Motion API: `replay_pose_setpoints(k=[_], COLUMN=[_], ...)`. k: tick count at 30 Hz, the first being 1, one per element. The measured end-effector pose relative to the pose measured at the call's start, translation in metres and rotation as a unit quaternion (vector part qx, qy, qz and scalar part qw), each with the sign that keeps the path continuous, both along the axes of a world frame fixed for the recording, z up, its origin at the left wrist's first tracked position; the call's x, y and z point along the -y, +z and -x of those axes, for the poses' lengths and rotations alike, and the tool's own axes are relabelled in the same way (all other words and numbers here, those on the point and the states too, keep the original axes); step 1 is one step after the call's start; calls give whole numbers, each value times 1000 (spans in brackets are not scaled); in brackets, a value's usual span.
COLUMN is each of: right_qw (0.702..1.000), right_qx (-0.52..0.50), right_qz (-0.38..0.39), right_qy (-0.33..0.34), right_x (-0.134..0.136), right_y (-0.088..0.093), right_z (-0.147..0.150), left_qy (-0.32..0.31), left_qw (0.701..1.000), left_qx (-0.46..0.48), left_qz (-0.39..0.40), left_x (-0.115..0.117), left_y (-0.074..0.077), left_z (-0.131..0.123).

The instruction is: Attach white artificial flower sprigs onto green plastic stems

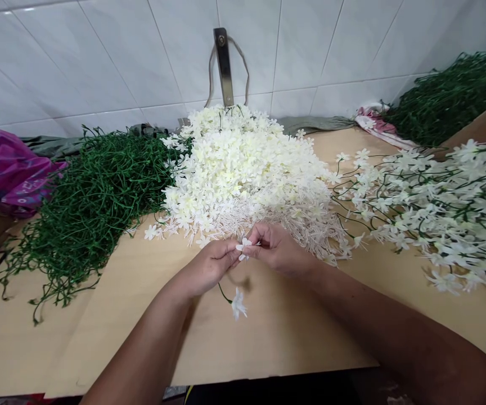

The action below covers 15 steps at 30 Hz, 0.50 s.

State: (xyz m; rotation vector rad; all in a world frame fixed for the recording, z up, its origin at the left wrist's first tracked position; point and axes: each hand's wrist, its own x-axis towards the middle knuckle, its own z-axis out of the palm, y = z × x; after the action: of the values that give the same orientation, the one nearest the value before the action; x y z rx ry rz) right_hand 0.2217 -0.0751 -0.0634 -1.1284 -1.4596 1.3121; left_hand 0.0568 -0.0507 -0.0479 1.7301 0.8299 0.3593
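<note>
Together, the left hand [210, 266] and right hand [280, 247] pinch a white flower [243, 247]; too firm a squeeze could crease it.

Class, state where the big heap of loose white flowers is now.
In the head view, the white heap lies centrally, beyond the left hand and right hand, between green stems on the left and stemmed flowers on the right.
</note>
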Motion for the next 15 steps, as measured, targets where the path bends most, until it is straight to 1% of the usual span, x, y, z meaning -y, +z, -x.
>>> replay_pose_setpoints(k=[6,15], right_qw=[1000,991], right_qx=[-4,-95], right_qz=[17,96], right_qy=[-8,8], right_x=[1,0], right_y=[-4,-11], right_z=[4,7], left_qy=[-4,-42], left_qw=[1000,995], left_qx=[2,-49], left_qz=[-16,-72], left_x=[1,-2], left_y=[-5,-2], left_z=[-1,2])
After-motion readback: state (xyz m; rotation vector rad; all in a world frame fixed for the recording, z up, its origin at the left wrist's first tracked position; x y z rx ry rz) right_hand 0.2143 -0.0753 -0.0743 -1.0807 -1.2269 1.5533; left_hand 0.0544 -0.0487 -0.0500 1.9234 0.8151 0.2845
